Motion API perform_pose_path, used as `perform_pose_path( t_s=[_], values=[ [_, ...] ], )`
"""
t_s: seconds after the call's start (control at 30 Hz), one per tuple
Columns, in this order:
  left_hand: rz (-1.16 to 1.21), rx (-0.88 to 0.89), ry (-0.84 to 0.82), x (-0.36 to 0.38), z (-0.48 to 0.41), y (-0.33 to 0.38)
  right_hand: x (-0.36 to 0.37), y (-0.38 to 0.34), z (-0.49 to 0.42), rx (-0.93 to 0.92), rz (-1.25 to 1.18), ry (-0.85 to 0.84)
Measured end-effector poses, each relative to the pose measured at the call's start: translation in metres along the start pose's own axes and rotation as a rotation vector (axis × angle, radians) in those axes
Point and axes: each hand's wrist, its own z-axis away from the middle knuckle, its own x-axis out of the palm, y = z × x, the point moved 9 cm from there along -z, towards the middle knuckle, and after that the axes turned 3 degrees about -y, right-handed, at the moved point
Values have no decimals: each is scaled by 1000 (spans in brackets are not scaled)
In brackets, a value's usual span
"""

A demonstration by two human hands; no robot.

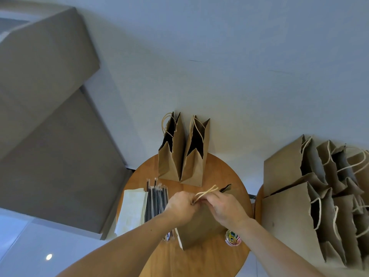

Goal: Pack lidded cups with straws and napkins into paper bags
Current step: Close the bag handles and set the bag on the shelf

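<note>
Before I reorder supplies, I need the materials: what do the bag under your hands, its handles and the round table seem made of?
Bag: matte brown kraft paper, by its sharp creases. Handles, pinched by the left hand and right hand: pale cord, likely twisted paper. Table: wood or wood veneer, smooth with a low sheen, by its warm grain.

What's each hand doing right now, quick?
Left hand: closed, pinching the twine handles of the paper bag.
Right hand: closed, pinching the same handles.
</note>
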Motion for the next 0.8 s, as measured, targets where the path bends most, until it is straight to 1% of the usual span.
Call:
perform_pose_path(
  t_s=[0.2, 0.43, 0.53, 0.67, 0.8],
  values=[
    [22, 13, -13, 5, -2, -1, 10, 14, 0, 74, 11, -121],
    [7, -11, 47, 6, 1, -4, 17, 22, 0, 159, 72, -236],
    [-23, -13, 88, 4, 5, -4, 20, 22, -3, 185, 134, -292],
    [-88, -23, 129, 2, 9, -4, 23, 18, -8, 175, 225, -369],
    [-117, -34, 119, 2, 13, -3, 23, 11, -4, 134, 224, -371]
  ],
)
